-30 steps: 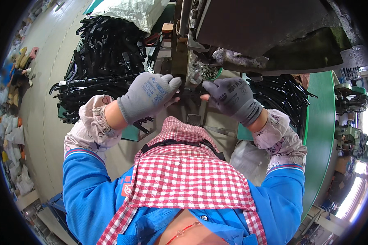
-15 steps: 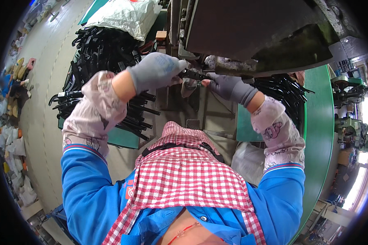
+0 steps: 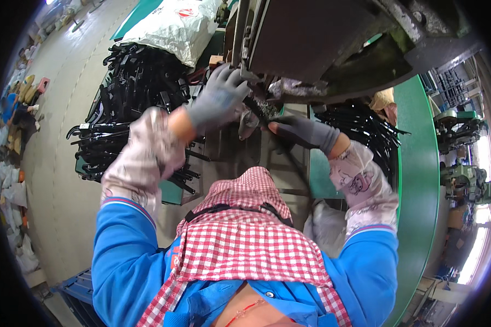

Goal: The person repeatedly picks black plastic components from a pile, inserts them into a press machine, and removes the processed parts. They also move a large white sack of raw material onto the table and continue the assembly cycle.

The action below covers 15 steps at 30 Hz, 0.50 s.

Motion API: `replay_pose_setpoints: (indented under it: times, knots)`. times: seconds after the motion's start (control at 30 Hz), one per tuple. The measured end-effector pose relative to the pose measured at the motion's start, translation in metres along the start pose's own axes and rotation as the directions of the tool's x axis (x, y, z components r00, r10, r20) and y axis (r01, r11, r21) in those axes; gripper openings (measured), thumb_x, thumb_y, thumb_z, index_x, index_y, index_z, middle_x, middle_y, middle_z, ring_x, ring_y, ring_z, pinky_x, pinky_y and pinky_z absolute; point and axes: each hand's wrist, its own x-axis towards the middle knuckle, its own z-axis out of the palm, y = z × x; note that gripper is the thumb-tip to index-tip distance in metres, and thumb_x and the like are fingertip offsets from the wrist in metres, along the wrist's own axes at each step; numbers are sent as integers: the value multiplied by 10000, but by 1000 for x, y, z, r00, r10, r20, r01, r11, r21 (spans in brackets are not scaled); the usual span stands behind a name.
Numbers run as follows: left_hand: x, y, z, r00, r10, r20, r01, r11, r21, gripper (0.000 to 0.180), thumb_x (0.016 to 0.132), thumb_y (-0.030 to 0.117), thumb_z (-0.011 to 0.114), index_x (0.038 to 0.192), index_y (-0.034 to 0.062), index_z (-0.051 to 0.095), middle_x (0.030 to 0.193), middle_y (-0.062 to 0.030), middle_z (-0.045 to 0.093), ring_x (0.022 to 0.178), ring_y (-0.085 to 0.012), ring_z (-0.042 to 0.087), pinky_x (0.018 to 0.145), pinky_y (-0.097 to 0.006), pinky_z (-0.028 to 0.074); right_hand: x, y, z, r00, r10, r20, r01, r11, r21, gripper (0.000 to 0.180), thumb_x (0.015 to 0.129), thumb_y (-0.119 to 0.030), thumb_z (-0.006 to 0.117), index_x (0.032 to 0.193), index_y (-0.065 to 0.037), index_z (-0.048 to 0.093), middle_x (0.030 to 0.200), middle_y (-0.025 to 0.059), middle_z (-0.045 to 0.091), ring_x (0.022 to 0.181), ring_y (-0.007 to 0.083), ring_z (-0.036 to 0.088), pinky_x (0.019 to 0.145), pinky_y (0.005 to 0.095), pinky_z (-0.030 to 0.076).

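Note:
Both my hands wear grey knit gloves. My left hand (image 3: 219,95) reaches up under the dark metal machine (image 3: 322,38), fingers curled near its lower edge. My right hand (image 3: 300,131) grips a long black metal part (image 3: 259,108) and holds it at the machine's opening. The part runs between the two hands; whether the left hand holds it too is hidden by blur. A red-and-white checked cloth (image 3: 245,240) over my blue jacket covers the lower middle of the view.
A big pile of black metal parts (image 3: 131,98) lies to the left, another pile (image 3: 360,128) to the right on the green table (image 3: 420,180). A white sack (image 3: 174,27) sits at the back. Grey concrete floor (image 3: 54,163) runs along the left.
Both hands have risen from chest height up to the machine's opening, carrying the black part forward. The left arm swung up and to the right.

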Motion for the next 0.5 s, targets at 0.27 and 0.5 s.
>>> replay_pose_setpoints:
  times: [0.27, 0.5]
  knots:
    - [-33, 177, 59, 900, 83, 427, 337, -753, -565, 353, 991, 247, 601, 1256, 39, 492, 973, -55, 632, 792, -126, 638, 754, -281, 553, 53, 92, 40, 834, -70, -548, 6, 993, -118, 375, 963, -352, 563, 1080, -5, 644, 1043, 207, 675, 989, 347, 652, 853, 414, 489]
    - [-19, 196, 65, 857, 136, 497, 402, -779, -481, 216, 997, 206, 600, 1129, 38, 570, 977, -38, 668, 793, -108, 649, 705, -253, 532, 62, 190, 47, 929, 137, -343, 85, 824, 560, 337, 980, -335, 578, 1078, -21, 651, 824, 89, 683, 676, 121, 631, 610, 286, 489]
